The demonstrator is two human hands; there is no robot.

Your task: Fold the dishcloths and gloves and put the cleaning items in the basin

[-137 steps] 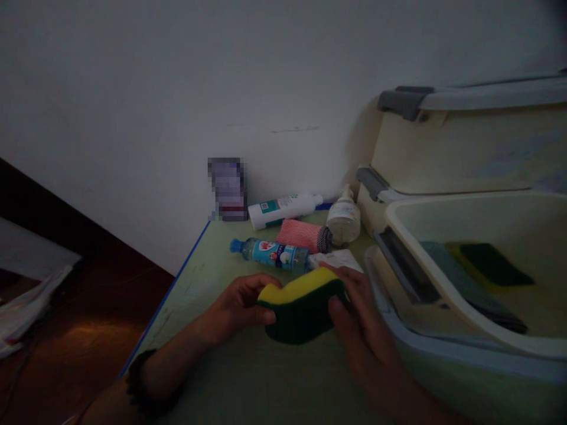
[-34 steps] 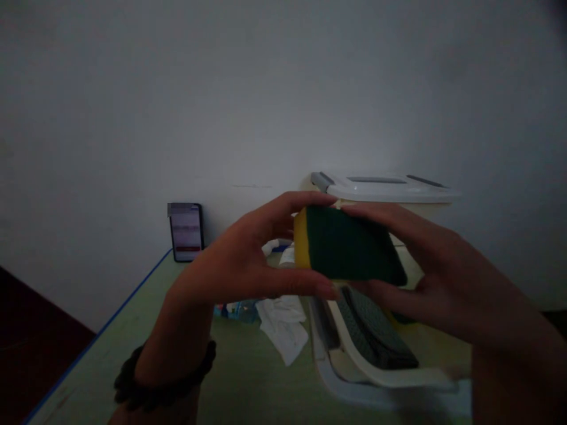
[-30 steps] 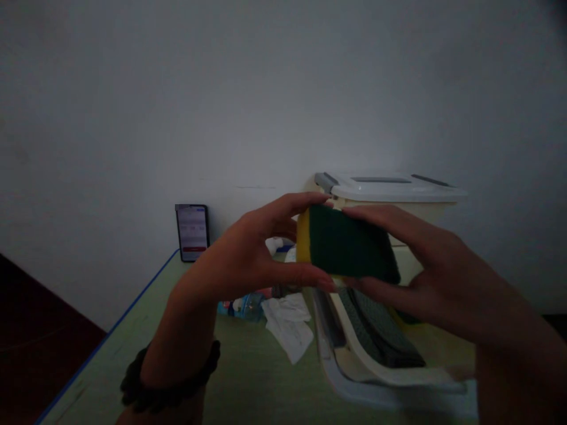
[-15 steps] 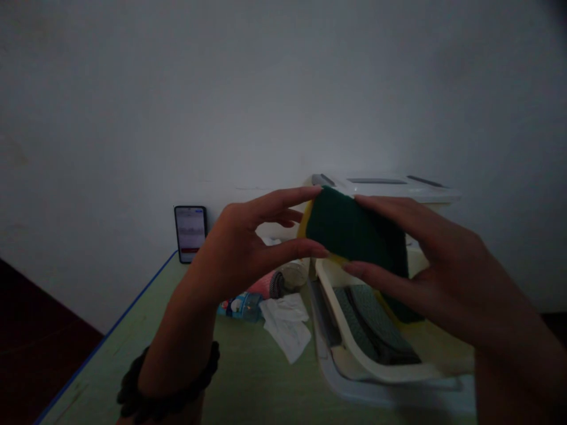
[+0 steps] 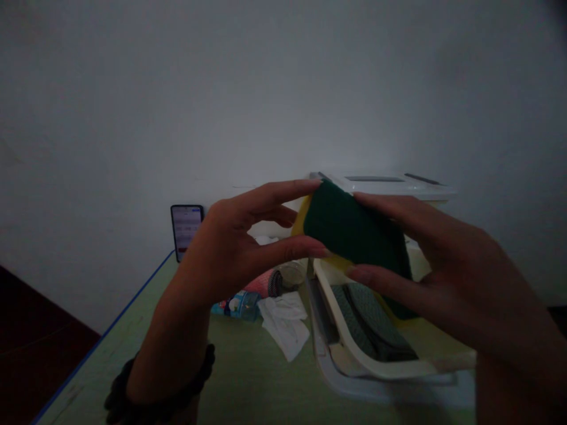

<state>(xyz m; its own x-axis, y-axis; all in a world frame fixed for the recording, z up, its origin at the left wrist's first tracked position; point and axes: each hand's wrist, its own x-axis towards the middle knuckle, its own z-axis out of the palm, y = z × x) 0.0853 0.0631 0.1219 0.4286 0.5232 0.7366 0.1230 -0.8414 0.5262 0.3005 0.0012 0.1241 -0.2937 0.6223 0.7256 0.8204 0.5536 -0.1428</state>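
A green and yellow scouring sponge [image 5: 354,227] is held up between both hands, its dark green scrubbing side facing me. My left hand [image 5: 248,242] pinches its left end, with the index finger on the top corner and the thumb at the lower edge. Along the right part, my right hand [image 5: 447,271] grips it between thumb and fingers. Below the sponge stands an open cream-white bin [image 5: 354,336] holding a folded grey-green cloth [image 5: 376,330]. The sponge and my right hand hide part of the bin.
A phone [image 5: 186,230] leans against the wall at the back left of the green table [image 5: 248,372]. Left of the bin lie crumpled white tissue [image 5: 286,321], a blue-labelled plastic bottle [image 5: 237,305] and a pink rolled cloth [image 5: 264,284]. The bin's white lid [image 5: 381,184] is at the wall.
Both hands still hold the sponge, which has tilted slightly and risen a little at its left end. My left hand has shifted slightly left. The view has moved a little.
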